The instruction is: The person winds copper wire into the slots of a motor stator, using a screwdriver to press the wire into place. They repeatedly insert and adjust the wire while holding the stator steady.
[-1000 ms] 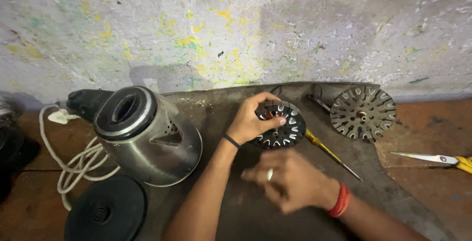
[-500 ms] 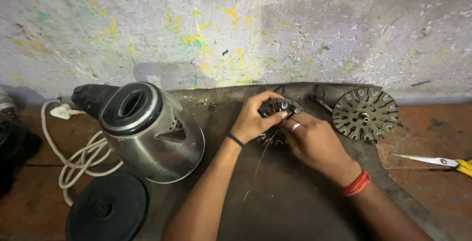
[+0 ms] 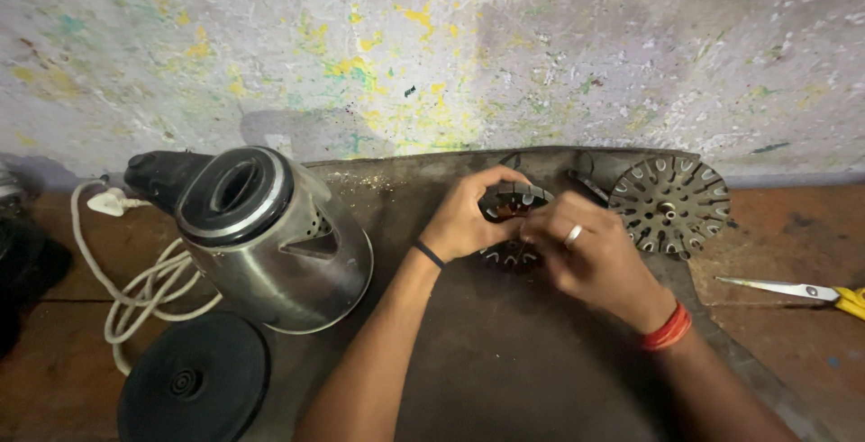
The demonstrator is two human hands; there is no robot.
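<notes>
The fingers of the left hand [image 3: 468, 217] curl over the top and near-left edge of a dark round slotted metal motor core [image 3: 514, 203], thumb and fingertips closed on its rim so that it is gripped, not merely touched. The right hand [image 3: 590, 257], with a silver ring on one finger and a red band at the wrist, presses in from the right and covers the core's lower half; its fingertips are bent onto the core, though how tightly they close cannot be seen because the fingers hide the contact. The core is a flat ring, so it has no real long axis; its open face with the radial slots tilts up towards the camera and slightly away towards the wall, and a glint of copper-coloured winding shows in its middle. It sits just above the worn dark grey mat [image 3: 505, 370] at the centre of the view, near the mat's far edge. Just right of the hands, apart from them, a second grey slotted metal disc [image 3: 669, 204] lies flat on the mat. Well to the right, scissors with a yellow handle [image 3: 802, 291] lie on the reddish floor. To the left a stainless steel electric kettle [image 3: 270, 244] lies tipped on its side, mouth facing up-left, with a white power cord [image 3: 135, 284] looped beside it and a round black kettle base [image 3: 194, 383] in front.
</notes>
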